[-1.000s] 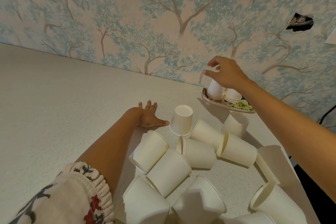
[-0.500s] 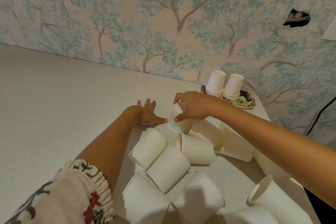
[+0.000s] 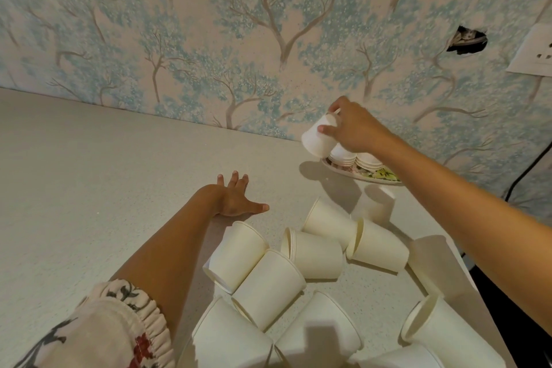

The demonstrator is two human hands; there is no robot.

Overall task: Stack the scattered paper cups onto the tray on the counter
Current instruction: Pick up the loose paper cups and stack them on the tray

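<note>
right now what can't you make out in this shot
- Head view: the right hand and its held cup hide the tops of the tray's cup stacks, so no count.
- Bottom edge cuts off the nearest cups.
- Tray's right end hides behind the forearm.

A pale speckled tabletop (image 3: 89, 188) meets wallpaper (image 3: 239, 24) printed with blue-green trees; a white socket (image 3: 534, 52) sits beside a ragged hole (image 3: 467, 40).
</note>
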